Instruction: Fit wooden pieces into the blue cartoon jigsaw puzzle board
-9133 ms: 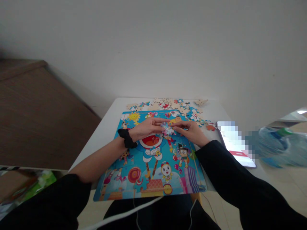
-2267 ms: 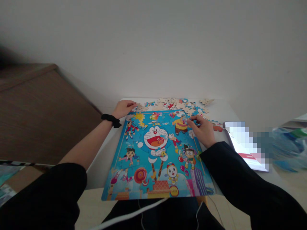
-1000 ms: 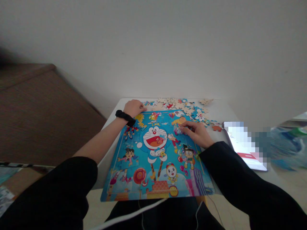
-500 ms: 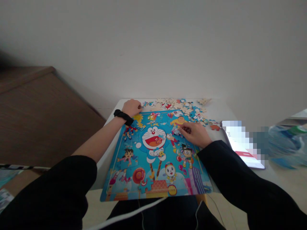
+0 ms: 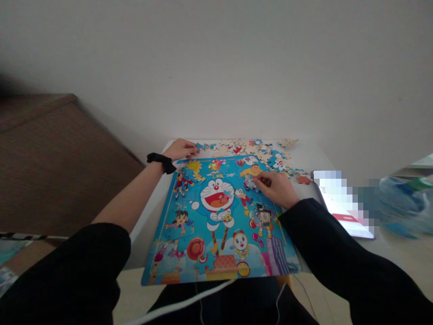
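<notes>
A blue cartoon jigsaw puzzle lies on a small white table, with a big blue-and-white cat figure in its middle. At the far left corner of the table, my left hand pinches a small blue puzzle piece at its fingertips, just beyond the board's edge. My right hand is closed over the upper right of the puzzle, its thumb and forefinger pinched on a puzzle piece below the figure in yellow. The palm side of this hand is hidden.
Loose puzzle pieces lie along the table's back edge by the wall, some face down. A lit phone lies right of the board. A brown wooden cabinet stands at left. A white cable crosses below the board.
My left hand has shifted slightly left, its fingers now reaching out with a blue piece showing at the tips. My right hand stays nearly in place over the puzzle.
</notes>
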`<state>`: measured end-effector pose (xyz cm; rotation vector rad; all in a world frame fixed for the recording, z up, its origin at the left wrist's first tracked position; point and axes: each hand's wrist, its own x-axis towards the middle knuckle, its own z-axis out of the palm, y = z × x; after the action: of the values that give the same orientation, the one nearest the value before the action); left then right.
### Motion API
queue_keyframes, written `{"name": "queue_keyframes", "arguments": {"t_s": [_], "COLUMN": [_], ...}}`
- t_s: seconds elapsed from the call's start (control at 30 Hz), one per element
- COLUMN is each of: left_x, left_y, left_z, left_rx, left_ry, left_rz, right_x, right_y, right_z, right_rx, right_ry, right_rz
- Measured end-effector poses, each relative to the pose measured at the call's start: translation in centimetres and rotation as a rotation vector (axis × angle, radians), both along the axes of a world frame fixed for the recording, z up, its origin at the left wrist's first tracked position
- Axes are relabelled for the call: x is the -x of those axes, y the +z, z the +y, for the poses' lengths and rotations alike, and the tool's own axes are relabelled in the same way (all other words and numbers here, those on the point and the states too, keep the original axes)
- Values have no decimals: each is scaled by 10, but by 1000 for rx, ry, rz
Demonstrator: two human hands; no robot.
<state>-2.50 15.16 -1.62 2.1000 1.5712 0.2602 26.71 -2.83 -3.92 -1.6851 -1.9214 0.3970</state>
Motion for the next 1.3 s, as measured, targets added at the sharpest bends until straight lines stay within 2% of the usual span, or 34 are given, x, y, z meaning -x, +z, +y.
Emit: {"name": "queue_keyframes", "arguments": {"t_s": [0.23, 0.4, 0.47, 0.57, 0.7, 0.77, 0.87, 1.07, 1.3], "left_x": [-2, -19, -31, -54, -83, -95, -110, -133, -142], "left_y": [8, 19, 24, 33, 38, 38, 36, 19, 2], "left_z": [-25, -49, -67, -107, -164, -184, -199, -208, -218], "left_rx": [251, 296, 288, 242, 198, 129, 98, 61, -23], "left_ry": [-123, -436, -568, -733, -877, -926, -932, -798, -747], "left_rz": [-241, -102, -34, -86, -81, -84, -112, -145, -130], "right_x": [-5, -9, -9, -10, -10, -10, -11, -11, -11], "right_y": [0, -2, -2, -2, -1, -2, -3, -4, -4], "right_z": [3, 5, 6, 6, 6, 6, 7, 7, 8], "right_rx": [-89, -79, -78, -79, -77, -88, -100, -96, -73], "right_ry": [-157, -227, -237, -230, -207, -213, -212, -196, -205], "right_rz": [179, 191, 184, 168, 148, 140, 132, 129, 121]}}
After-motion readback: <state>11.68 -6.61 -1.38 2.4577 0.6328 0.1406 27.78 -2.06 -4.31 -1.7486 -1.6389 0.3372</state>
